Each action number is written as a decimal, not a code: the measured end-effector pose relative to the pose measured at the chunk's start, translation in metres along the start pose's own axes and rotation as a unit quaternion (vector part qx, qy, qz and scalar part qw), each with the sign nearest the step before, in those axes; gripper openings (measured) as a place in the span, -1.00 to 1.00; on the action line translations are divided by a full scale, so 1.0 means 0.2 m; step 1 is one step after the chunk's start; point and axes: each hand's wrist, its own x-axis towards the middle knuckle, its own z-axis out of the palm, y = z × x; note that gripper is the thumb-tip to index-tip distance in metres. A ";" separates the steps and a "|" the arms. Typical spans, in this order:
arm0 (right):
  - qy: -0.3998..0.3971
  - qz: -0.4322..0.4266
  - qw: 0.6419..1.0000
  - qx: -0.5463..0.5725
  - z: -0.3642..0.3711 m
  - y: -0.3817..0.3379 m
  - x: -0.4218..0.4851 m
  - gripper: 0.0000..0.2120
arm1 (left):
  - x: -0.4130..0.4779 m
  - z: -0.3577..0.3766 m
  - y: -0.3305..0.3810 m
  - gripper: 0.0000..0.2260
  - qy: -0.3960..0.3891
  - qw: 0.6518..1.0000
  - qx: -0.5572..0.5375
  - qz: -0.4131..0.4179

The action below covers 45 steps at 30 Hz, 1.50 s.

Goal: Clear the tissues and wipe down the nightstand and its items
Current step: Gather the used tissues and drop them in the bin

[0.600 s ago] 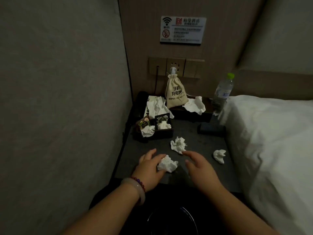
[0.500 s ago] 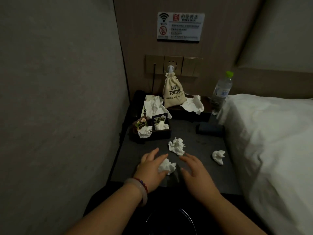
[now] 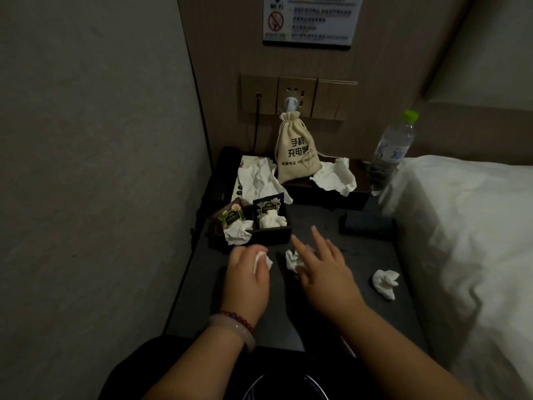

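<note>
- One tissue (image 3: 385,281) lies near the nightstand (image 3: 288,321) edge by the bed (image 3: 461,241).
- Left hand (image 3: 248,275) now grips second tissue (image 3: 264,259), earlier only touched.
- Right hand (image 3: 326,269), fingers straight, over third tissue (image 3: 292,261).

A tea box (image 3: 271,236), dark block (image 3: 366,226) and bed (image 3: 461,241) hem the nightstand (image 3: 403,313) middle.
</note>
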 end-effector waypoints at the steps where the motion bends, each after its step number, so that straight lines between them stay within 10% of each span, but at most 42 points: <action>1: -0.020 0.004 0.999 -0.027 0.02 -0.01 0.03 -0.45 | 0.02 0.00 0.01 -0.85 0.022 0.999 -0.023 0.010; 4: -0.025 0.011 0.997 -0.076 0.07 -0.01 0.06 -0.58 | 0.03 0.00 0.00 -0.86 0.037 0.994 -0.099 0.016; 10: 0.264 0.058 0.941 0.205 -0.06 -0.16 0.01 -0.77 | 0.03 -0.04 0.05 -0.82 0.040 0.940 -0.334 -0.063; 17: 0.069 -0.019 0.866 0.494 -0.01 -0.49 -0.08 -0.72 | 0.04 -0.12 0.02 -0.88 0.067 0.931 -0.347 -0.087; 22: 0.198 -0.029 0.938 0.284 0.00 -0.42 0.13 -0.72 | 0.11 -0.17 -0.09 -0.83 0.157 0.960 -0.230 -0.042; 28: 0.077 -0.065 0.995 -0.004 0.06 -0.45 0.33 -0.60 | 0.15 -0.17 -0.16 -0.77 0.166 0.968 -0.187 -0.031; 31: 0.172 -0.081 0.981 0.035 0.09 -0.46 0.35 -0.93 | 0.16 -0.18 -0.18 -0.87 0.182 0.965 -0.185 -0.029; 35: 0.313 -0.052 0.928 0.194 0.03 -0.43 0.23 -0.84 | 0.17 -0.19 -0.16 -0.85 0.171 0.960 -0.220 -0.036; 45: 0.091 -0.116 0.866 0.478 0.05 -0.52 -0.04 -0.56 | 0.13 -0.13 -0.06 -0.89 0.067 0.928 -0.361 -0.069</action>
